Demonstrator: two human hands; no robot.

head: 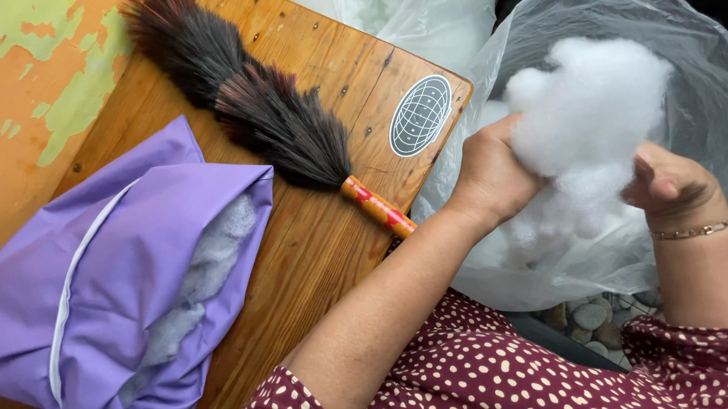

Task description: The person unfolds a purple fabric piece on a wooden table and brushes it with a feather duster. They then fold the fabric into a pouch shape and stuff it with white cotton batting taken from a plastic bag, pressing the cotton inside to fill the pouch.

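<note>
Spotted maroon sleeves (pixel 487 370) lead to both hands, left (pixel 490 174) and right (pixel 669 184), gripping a white stuffing clump (pixel 591 111) inside a clear plastic bag (pixel 719 99) just off the wooden counter's (pixel 330 225) right edge, where a feather duster (pixel 252 104) and stuffed purple cover (pixel 114 291) lie.

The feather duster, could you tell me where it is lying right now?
The feather duster lies diagonally on the wooden table, between the purple pillow cover and the round sticker.
</note>
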